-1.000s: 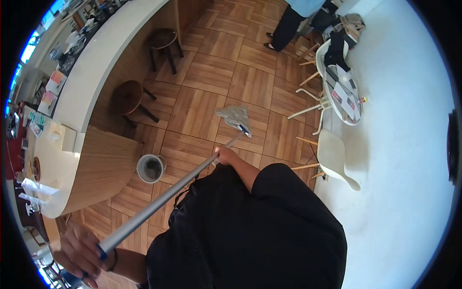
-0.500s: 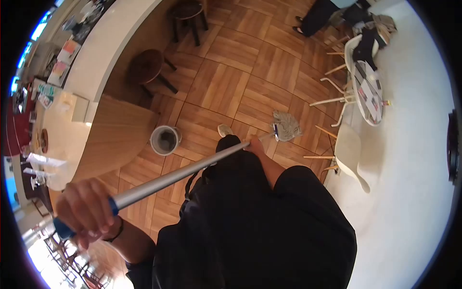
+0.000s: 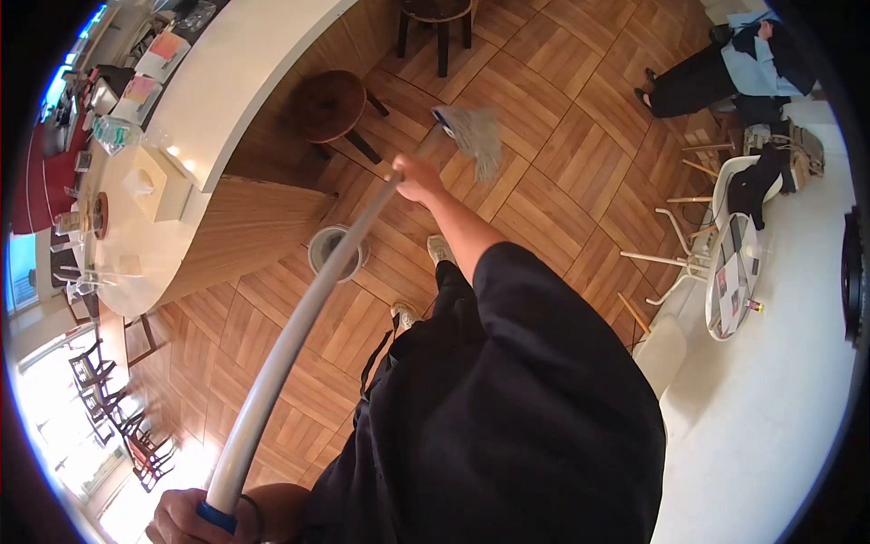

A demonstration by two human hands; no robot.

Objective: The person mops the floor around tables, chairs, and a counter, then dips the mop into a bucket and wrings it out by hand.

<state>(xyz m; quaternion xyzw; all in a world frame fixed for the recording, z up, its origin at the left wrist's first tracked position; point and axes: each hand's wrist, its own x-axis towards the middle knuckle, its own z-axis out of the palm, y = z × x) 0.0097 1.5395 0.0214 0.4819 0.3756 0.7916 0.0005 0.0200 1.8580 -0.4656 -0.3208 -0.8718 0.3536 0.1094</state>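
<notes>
A mop with a long grey handle slants across the head view. My left hand, at the bottom left, is closed around its upper end by the blue collar. Farther down, my right hand grips the handle with the arm stretched forward. The stringy grey mop head lies on the wooden floor, slightly blurred, beyond my right hand. A grey bucket stands on the floor, partly hidden behind the handle.
Dark round stools stand along the counter at left. On the right are a white chair and a small white table with papers against the wall. A person is at the upper right, near a chair with bags.
The mop head has swept leftward and away from me, towards the stools. My right hand has reached farther forward, while my left hand has dropped lower. The whole view has shifted.
</notes>
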